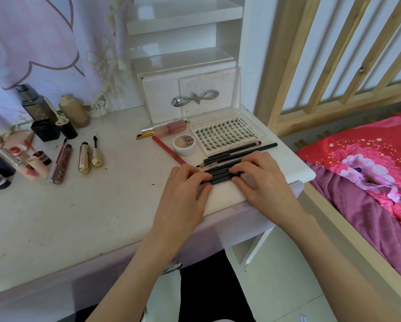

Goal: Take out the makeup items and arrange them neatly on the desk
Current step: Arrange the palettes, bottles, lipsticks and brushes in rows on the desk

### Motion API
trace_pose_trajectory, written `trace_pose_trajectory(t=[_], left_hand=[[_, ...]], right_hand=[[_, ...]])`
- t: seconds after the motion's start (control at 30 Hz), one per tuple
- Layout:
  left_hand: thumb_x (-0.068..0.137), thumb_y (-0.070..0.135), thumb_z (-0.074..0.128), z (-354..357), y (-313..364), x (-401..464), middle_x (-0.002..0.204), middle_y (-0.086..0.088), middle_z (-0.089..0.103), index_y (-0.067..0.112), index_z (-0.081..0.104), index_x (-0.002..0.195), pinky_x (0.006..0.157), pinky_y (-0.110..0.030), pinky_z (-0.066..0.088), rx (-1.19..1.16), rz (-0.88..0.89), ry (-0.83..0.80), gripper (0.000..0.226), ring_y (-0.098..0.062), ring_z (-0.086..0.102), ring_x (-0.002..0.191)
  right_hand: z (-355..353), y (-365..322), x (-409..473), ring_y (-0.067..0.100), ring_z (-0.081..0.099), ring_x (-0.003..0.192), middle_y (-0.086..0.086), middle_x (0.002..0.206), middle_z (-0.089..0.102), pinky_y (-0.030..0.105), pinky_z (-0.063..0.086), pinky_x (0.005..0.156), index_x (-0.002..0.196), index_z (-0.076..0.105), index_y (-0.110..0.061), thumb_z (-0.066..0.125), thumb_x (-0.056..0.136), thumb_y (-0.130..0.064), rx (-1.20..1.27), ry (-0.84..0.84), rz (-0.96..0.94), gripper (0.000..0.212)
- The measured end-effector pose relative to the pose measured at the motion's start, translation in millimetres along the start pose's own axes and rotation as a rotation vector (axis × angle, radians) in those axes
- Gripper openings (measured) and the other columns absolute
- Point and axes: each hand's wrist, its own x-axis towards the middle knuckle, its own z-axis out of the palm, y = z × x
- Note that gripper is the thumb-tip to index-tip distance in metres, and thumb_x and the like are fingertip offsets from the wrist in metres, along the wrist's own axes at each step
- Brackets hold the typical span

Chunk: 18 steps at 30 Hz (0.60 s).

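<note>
A pale, scuffed white desk (78,217) fills the view, seen from above by the person seated at it. Against its back edge stands one white drawer box (162,96) with a silver bow-shaped handle. In front of that lies one clear flat case of false lashes (227,134) in rows. Beside it sit one round white compact (185,144), one red pencil (168,149) and one pink tube (171,127). Near the desk's front right corner, a bundle of slim black makeup pencils (220,176) lies side by side; at least five show, though the exact count is unclear. The left hand (183,191) and right hand (264,180) press in from either end, fingers curled and pinching the bundle together. Two gold capsule-shaped tubes (90,158) lie well apart at left, near a cluster of dark bottles.
</note>
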Motion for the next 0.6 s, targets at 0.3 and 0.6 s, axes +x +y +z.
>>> trace_pose_trajectory(t=[0.3,0.6], left_hand=[[0.086,0.023,0.062,-5.8,1.1,-3.6,0.111,-0.002,0.053,0.016,0.061,0.115,0.089,-0.021,0.035,0.014,-0.011,-0.021,0.030,-0.017,0.047,0.105],[0.089,0.039,0.052,-26.8,-24.8,-12.6,0.132,-0.001,0.044,0.020,0.046,0.132,0.102,-0.030,0.027,0.139,0.008,-0.142,0.048,-0.017,0.038,0.123]], right_hand=[[-0.6,-1.0,-3.5,0.032,0.057,0.088,0.011,0.094,0.062,0.042,0.044,0.071,0.090,0.071,-0.008,0.070,0.077,-0.015,-0.037,0.046,0.015,0.015],[8.3,-15.2,2.4,0.030,0.055,0.101,0.011,0.107,0.061,0.043,0.045,0.085,0.103,0.067,-0.009,0.069,0.076,-0.020,-0.024,0.007,-0.003,0.029]])
